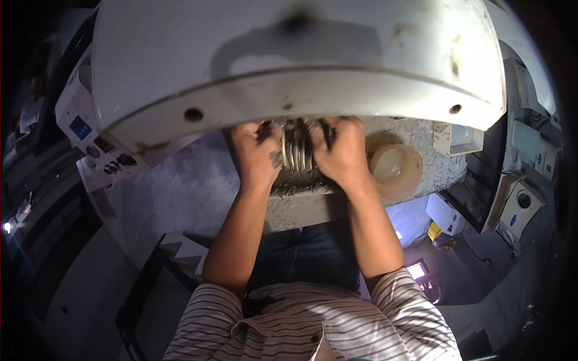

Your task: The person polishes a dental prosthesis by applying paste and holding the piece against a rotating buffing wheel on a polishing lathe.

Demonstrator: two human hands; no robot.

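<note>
A: Starting far left: control panel on the side of a big white machine housing, with a small blue square label and dark round knobs just below it.

B: Hands?

A: Left hand is curled around the left side of a stack of metal discs, fingers tucked under the housing's near edge. Right hand is clamped on the stack's right side. Both grasping, neither released. The stack stands on edge between the palms, on a gritty grey work ledge, partly hidden under the housing.

B: Handling note?

A: My read: keep both palms pressing in evenly so the discs stay bunched and none tips out, and keep knuckles clear of the housing lip. Grit on the ledge may make the discs drag, so lift rather than slide.

B: Right of the hands?

A: Round tan plastic tub, open, just beside the right hand on the ledge. Farther right, a pale open box at the ledge end. Near right, white boxy units with a small blue round sticker, print too small to tell. Lower down, a small yellow object on the floor.
</note>
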